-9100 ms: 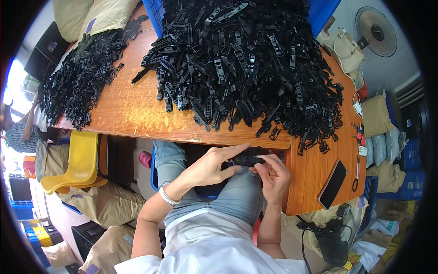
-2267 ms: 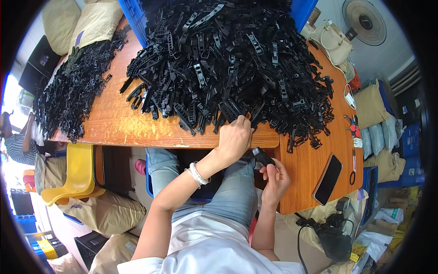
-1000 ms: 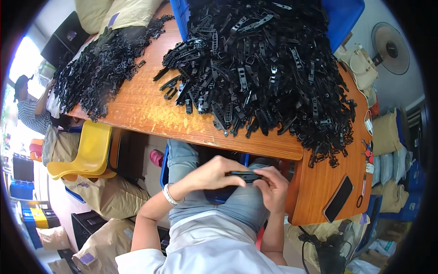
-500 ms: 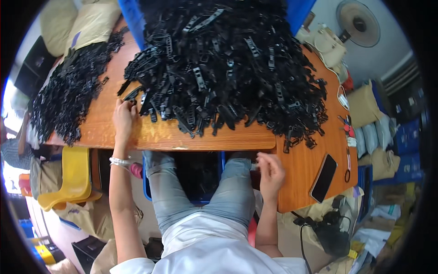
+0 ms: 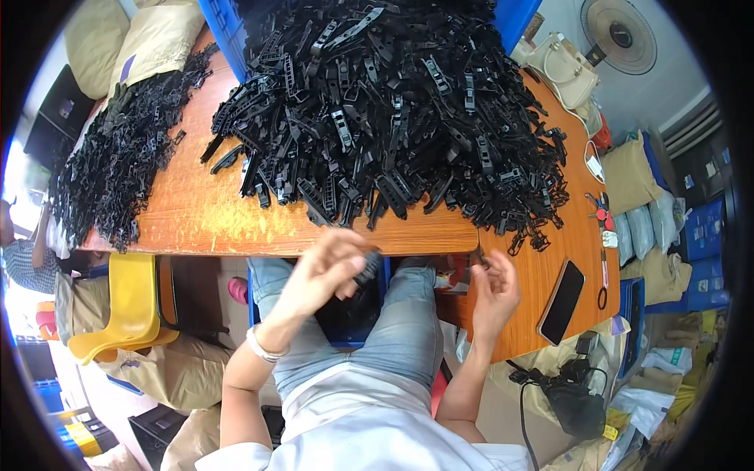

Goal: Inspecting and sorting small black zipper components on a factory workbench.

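My left hand (image 5: 326, 271) is closed on a small black plastic part (image 5: 367, 268), slightly blurred, over the blue bin between my knees. Off the table's front edge, my right hand (image 5: 496, 294) has its fingers bent together; something small and dark shows at the fingertips, too unclear to name. In front of me a large heap of black plastic parts (image 5: 353, 133) spills from a blue crate (image 5: 224, 35) onto the wooden table (image 5: 212, 224). One black part (image 5: 227, 159) lies at the heap's left edge. The blue bin (image 5: 345, 345) is dark inside.
A second heap of black parts (image 5: 126, 157) lies at the left. Toward the right are a phone (image 5: 561, 302), scissors (image 5: 602, 294), red-handled pliers (image 5: 601, 212) and a white bag (image 5: 561, 67). A yellow chair (image 5: 129, 302) stands left; a fan (image 5: 620, 35) is at the back right.
My left hand has moved from the heap's left edge rightward and nearer, carrying a black part over the bin. My right hand has shifted slightly to the right and outward.
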A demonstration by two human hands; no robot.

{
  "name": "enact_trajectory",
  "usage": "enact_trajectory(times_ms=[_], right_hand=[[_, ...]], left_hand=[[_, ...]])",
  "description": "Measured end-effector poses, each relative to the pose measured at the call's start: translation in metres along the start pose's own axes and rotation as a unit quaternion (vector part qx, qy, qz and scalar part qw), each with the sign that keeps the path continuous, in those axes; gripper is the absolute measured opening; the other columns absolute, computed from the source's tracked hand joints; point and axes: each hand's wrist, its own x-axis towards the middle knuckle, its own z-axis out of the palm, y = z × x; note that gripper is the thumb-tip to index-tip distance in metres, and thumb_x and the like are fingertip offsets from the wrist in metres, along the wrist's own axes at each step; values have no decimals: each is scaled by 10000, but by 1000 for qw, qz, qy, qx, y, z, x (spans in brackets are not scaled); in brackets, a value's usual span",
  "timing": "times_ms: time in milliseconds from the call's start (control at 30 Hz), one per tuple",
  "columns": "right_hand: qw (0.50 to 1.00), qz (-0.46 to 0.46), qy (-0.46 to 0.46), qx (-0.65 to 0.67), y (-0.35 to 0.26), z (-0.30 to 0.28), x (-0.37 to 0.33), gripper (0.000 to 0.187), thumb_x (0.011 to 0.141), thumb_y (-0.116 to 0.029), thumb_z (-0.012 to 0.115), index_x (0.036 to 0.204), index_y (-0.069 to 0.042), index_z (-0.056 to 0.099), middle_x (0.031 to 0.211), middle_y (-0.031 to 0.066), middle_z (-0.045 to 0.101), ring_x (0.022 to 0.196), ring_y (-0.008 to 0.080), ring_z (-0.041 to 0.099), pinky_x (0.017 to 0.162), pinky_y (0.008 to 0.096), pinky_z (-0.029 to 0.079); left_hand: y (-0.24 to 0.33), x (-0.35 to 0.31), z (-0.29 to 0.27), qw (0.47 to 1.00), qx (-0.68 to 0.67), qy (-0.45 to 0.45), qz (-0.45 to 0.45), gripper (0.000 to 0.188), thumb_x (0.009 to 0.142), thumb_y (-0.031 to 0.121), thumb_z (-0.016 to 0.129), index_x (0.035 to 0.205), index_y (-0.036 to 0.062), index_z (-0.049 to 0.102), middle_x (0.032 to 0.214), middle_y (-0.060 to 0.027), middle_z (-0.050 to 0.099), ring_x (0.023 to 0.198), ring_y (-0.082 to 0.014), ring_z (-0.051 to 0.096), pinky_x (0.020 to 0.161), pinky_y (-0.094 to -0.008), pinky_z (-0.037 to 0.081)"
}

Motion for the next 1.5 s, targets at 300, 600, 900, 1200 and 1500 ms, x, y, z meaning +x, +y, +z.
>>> enact_trajectory(times_ms=[300, 600, 900, 1200, 1500], right_hand=[[950, -236, -197, 62, -41, 19, -24, 152, 647, 58, 710, 780, 3, 660, 856, 82, 540, 702, 141, 509, 568, 236, 406], [923, -225, -278, 142, -39, 26, -22, 113, 687, -9, 689, 797, -30, 675, 922, 75, 571, 766, 163, 500, 574, 245, 360], [908, -307, -279, 60, -43, 26, -18, 127, 674, -17, 688, 791, -47, 650, 971, 60, 582, 863, 223, 517, 672, 303, 398], [897, -381, -220, 30, -40, 25, -25, 145, 678, -44, 688, 814, -61, 642, 1026, 69, 579, 913, 251, 531, 717, 327, 413], [876, -377, -301, 13, -42, 27, -17, 181, 693, -78, 681, 871, -64, 650, 1110, 92, 571, 960, 278, 532, 763, 347, 410]], left_hand=[[-23, 8, 16, 942, -260, -125, -170, 258, 914, 103, 400, 1084, -85, 451, 772, -170, 560, 392, -199, 501, 322, -258, 383], [-17, 4, 19, 939, -265, -122, -180, 261, 891, 65, 353, 1057, -113, 446, 744, -176, 562, 374, -199, 501, 303, -256, 391], [-20, 1, 19, 943, -252, -102, -192, 240, 914, 94, 385, 1020, -105, 471, 724, -174, 563, 343, -193, 491, 282, -246, 364], [-22, 7, 20, 945, -247, -89, -194, 236, 918, 99, 388, 990, -104, 485, 716, -186, 566, 324, -184, 472, 271, -242, 352], [-22, 6, 13, 935, -257, -116, -217, 238, 906, 100, 403, 945, -110, 510, 626, -188, 551, 303, -181, 469, 243, -232, 331]])
